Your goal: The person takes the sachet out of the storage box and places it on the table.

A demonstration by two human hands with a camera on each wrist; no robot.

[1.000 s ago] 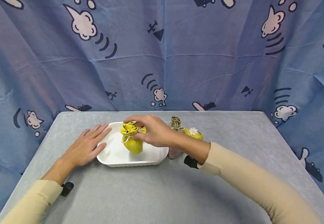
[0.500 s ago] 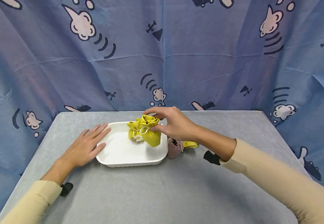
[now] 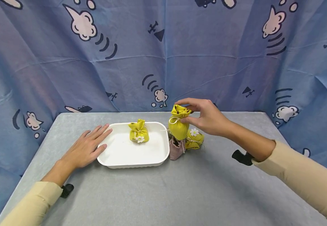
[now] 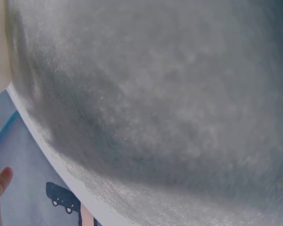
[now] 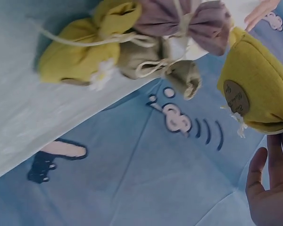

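My right hand (image 3: 208,117) pinches a yellow drawstring pouch (image 3: 178,128) by its gathered neck. It hangs above a mauve pouch (image 3: 176,150) and a second yellow pouch (image 3: 195,142), both right of the white tray (image 3: 123,158). In the right wrist view, the held pouch (image 5: 259,80) shows a round brown label and a small white flower. A third yellow pouch (image 3: 139,133) with a white flower sits in the tray's back part. My left hand (image 3: 87,149) lies with fingers spread, fingertips at the tray's left rim.
The right wrist view shows a beige-olive pouch (image 5: 144,56) against the mauve one; the held pouch mostly hides it in the head view. A grey cloth-covered table (image 3: 157,194) ends at a blue patterned curtain (image 3: 129,72) behind.
My right hand has carried the yellow pouch rightward and up, from over the tray to above the other pouches. The pouch in the tray has come into sight. My left hand has stayed put.
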